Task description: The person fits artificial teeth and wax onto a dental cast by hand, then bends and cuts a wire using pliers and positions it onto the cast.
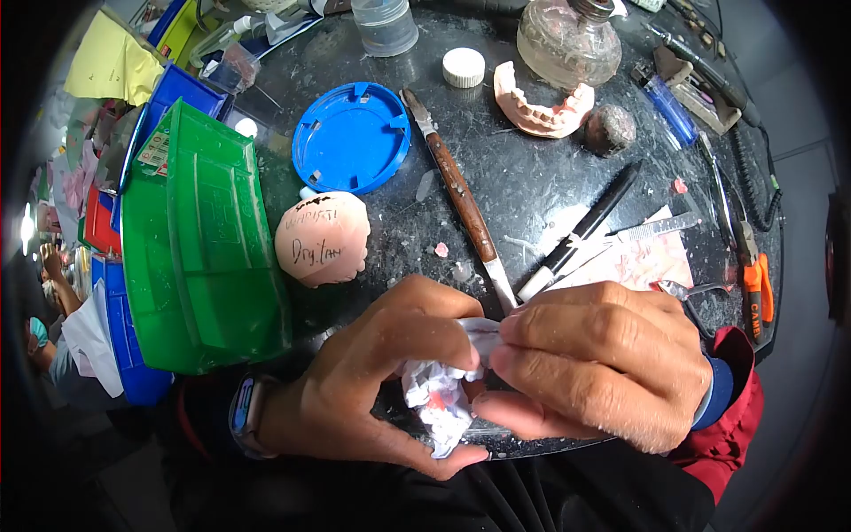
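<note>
My left hand point(372, 368) curls around a crumpled white paper point(434, 390) with a small pinkish-red bit in its folds. The thumb lies under the paper and the fingers bend over its top. My right hand point(603, 363) is closed, its fingertips pinching a pale edge point(483, 335) beside the left index finger. That edge looks like part of the same paper, partly covered by the fingers. Just beyond the hands, a wooden-handled spatula knife point(461, 195) points toward them. A pink plaster model point(324, 239) with handwriting lies beyond my left hand.
At the left stand a green bin point(199, 257) and a blue lid point(352, 137). A dental arch model point(542, 106), a glass burner point(569, 44) and a white cap point(463, 67) sit at the back. Right are a black marker point(585, 226) and orange-handled pliers point(756, 288).
</note>
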`<state>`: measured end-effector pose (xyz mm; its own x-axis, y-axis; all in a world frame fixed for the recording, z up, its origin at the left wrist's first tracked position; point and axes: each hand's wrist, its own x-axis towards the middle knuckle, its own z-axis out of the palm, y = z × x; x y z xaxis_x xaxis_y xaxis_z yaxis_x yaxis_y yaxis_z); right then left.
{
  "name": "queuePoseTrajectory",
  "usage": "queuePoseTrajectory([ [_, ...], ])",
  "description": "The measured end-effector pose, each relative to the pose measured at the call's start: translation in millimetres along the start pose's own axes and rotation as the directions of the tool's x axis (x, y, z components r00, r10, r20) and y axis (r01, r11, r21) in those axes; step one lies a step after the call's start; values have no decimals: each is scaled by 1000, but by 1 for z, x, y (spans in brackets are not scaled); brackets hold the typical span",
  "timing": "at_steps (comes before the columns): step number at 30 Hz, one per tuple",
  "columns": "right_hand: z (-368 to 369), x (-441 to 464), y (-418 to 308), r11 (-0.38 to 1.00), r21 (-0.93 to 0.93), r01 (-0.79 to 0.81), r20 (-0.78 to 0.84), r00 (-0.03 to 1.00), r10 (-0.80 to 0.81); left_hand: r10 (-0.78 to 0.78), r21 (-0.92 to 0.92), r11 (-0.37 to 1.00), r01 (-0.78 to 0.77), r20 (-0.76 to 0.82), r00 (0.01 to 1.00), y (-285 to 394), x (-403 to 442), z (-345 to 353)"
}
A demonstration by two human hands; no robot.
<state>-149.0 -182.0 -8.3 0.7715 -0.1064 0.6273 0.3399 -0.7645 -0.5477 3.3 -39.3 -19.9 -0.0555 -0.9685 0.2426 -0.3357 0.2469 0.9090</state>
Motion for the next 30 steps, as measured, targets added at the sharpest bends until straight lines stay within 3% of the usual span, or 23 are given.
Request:
queuePoseTrajectory([
  [4, -8, -3, -2, 994, 33, -100, 107, 990, 96, 68, 59, 996, -66, -21, 997, -2, 1, 2],
  [7, -7, -4, 1, 999, 14, -48, 106, 993, 46, 100, 83, 992, -95, -59, 993, -3, 0, 5],
  [10, -4, 2, -3, 1000, 14, -15, 77, 997, 14, 30, -193, 979, -63, -166, 986, -8, -8, 14],
  [13, -2, 5, -3, 1000, 12, 15, 51, 999, -15, 26, -253, 965, -69, -167, 986, -8, -8, 13],
  [17, 1, 2, 2, 995, 1, 104, 1, 995, -104, 24, -214, 976, -49, -118, 993, -6, -6, 8],
  [25, -1, 3, 1, 997, 30, 71, 22, 997, -72, 25, -211, 976, -53, -137, 990, -5, -9, 11],
  [28, 1, 2, 2, 994, 9, 113, 7, 994, -113, 110, 13, 994, -110, -42, 993, -5, 0, 6],
  [30, 2, 1, 3, 989, -17, 144, -7, 990, -144, 108, 2, 994, -108, -36, 993, -5, 0, 6],
])
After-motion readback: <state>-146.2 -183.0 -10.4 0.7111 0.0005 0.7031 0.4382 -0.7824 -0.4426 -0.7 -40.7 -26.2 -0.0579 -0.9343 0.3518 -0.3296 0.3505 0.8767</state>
